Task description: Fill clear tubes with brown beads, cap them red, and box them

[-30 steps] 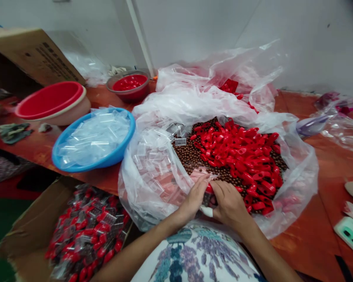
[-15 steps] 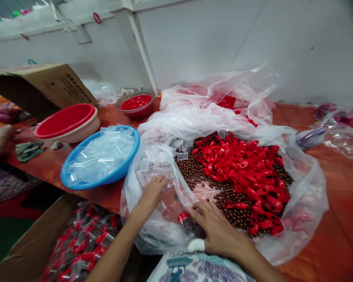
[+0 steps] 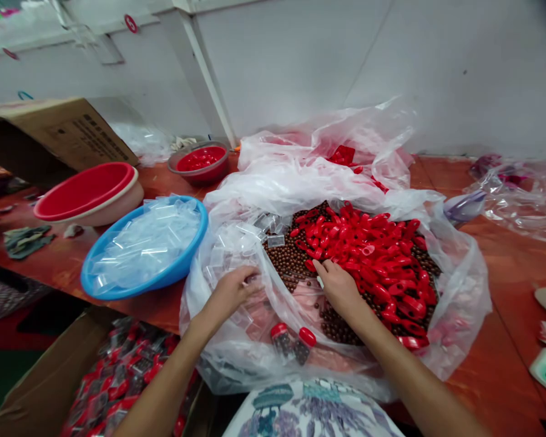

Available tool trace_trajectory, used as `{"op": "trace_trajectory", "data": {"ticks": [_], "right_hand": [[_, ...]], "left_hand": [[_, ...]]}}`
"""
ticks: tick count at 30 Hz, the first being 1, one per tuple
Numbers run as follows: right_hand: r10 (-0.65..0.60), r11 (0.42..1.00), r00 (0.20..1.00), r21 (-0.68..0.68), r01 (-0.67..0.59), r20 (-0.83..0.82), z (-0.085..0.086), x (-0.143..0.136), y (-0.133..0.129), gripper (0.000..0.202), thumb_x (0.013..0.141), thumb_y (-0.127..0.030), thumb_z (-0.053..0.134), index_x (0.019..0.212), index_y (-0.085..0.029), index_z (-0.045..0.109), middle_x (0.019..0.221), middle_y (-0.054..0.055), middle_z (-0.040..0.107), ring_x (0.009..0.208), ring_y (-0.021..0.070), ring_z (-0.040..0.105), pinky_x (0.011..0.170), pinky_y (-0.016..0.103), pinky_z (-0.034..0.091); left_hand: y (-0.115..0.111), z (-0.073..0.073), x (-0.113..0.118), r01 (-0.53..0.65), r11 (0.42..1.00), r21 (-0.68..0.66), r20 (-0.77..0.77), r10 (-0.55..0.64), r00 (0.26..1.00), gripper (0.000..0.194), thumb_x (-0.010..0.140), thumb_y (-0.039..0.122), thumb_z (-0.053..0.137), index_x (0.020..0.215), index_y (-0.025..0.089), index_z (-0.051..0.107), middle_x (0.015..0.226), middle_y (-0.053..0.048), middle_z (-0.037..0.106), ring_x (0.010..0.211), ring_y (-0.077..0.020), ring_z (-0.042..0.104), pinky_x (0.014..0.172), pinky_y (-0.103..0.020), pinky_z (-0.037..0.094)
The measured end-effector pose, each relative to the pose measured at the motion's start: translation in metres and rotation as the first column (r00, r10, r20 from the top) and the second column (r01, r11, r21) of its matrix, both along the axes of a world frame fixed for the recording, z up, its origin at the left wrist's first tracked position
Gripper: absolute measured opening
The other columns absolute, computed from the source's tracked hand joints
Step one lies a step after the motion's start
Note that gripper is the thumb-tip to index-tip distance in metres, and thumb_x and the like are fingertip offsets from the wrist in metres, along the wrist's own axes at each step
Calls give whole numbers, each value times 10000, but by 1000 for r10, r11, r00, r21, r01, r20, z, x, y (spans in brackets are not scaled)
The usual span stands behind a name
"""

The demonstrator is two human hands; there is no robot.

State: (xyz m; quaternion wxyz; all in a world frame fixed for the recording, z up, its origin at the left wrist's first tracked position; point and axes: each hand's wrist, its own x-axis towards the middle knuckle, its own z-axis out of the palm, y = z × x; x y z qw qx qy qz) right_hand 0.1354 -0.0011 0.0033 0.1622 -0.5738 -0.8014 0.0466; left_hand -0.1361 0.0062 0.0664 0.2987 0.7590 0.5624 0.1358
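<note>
My left hand (image 3: 235, 290) hovers over the left side of a clear plastic bag (image 3: 195, 340), fingers curved and apart, nearest to the loose clear plastic boxes (image 3: 232, 246). My right hand (image 3: 340, 287) reaches over the pile of brown beads (image 3: 284, 261). Its thumb and fingers come together beside the heap of glossy red plastic pieces (image 3: 373, 249); what they hold, if anything, is too small to make out. Two small clear containers with red caps (image 3: 307, 337), filled with dark beads, lie on the bag close to my lap.
A blue basin (image 3: 88, 273) of clear boxes stands left, with a red basin (image 3: 86, 191) behind it. Below the table edge, a carton (image 3: 40, 382) holds many red-capped containers. A smaller bowl (image 3: 222, 167) with red pieces sits at the back. A cardboard box (image 3: 86, 136) lies back left.
My right hand has moved forward from the red-capped containers to the beads and red pieces. Both containers now show uncovered. The left hand stays over the clear boxes.
</note>
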Motion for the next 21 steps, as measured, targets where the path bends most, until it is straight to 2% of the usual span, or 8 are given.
{"op": "trace_trajectory", "data": {"ticks": [4,7,10,13,15,17,19,21], "right_hand": [[-34,999,998,-41,32,-55,7,12,-4,424,854,-114,424,1271,-160,484,1002,112,629,871,203,610,739,301,503],[-116,993,931,-71,97,-345,17,30,-15,395,901,-216,414,1292,-191,464,1182,93,593,1063,191,564,917,336,447],[-274,962,733,-178,207,-622,27,48,-33,390,888,-327,465,1263,-228,504,1248,61,569,1145,200,521,1008,390,373],[-422,904,535,-297,306,-732,34,60,-53,408,856,-396,506,1231,-239,542,1242,48,577,1151,222,515,1021,429,347],[-494,864,413,-378,334,-765,35,65,-66,423,833,-422,533,1219,-250,553,1209,45,598,1093,230,551,951,418,417],[-554,827,265,-483,289,-789,33,66,-75,464,809,-434,566,1241,-270,529,1122,45,639,930,217,619,755,357,518],[-586,805,94,-566,179,-805,30,68,-82,509,782,-425,606,1261,-288,501,993,35,670,745,182,639,550,278,514],[-582,807,-56,-584,87,-812,27,69,-85,523,755,-398,644,1249,-296,505,908,19,666,667,158,630,477,239,486]], "left_hand": [[3,-8,42,91,995,-29,69,-89,994,272,782,300,544,1012,187,633,971,-51,603,863,-178,559,772,-264,413],[4,-23,72,177,983,-56,-34,-179,983,236,774,234,534,965,186,665,923,-56,606,845,-182,557,758,-264,404],[5,-37,93,258,961,-94,-107,-268,958,186,747,255,574,868,179,694,848,-59,632,822,-199,562,736,-271,393],[7,-46,108,294,946,-138,-67,-305,950,201,726,299,610,871,198,706,856,-52,667,831,-205,574,731,-266,387],[8,-50,117,303,940,-158,-22,-310,951,227,727,307,611,912,215,706,894,-41,684,845,-202,584,736,-260,386],[8,-54,125,306,936,-171,17,-308,951,246,726,306,612,940,225,702,924,-33,691,857,-199,592,747,-256,389],[7,-58,134,302,938,-172,46,-298,953,260,720,312,620,952,225,700,946,-34,691,867,-202,597,754,-259,393],[6,-62,141,280,946,-164,56,-275,960,277,709,327,632,958,223,698,966,-40,686,882,-210,598,765,-268,397]]}}
